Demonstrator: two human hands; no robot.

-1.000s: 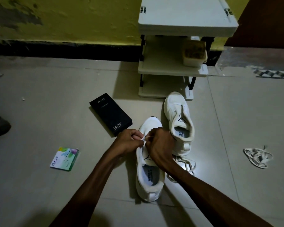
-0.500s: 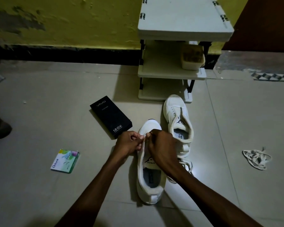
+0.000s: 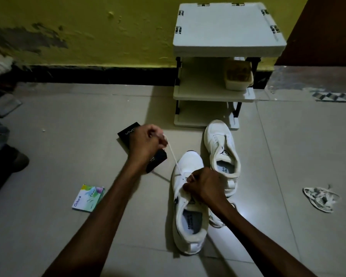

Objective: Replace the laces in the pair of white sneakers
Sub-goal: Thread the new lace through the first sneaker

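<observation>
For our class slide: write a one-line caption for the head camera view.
Left hand holds a white lace taut above the near sneaker while the right hand pinches it at the eyelets.

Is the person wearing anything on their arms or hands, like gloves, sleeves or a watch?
No. The left forearm and right forearm are bare to the picture's edge, no sleeves showing. The left hand and right hand are ungloved; neither wrist carries a watch or band.

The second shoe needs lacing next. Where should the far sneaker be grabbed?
Grip the far sneaker by its heel collar, reaching from above on the near side. It stands upright with its mouth open upward, toe toward the shelf unit and heel nearest the person.
</observation>
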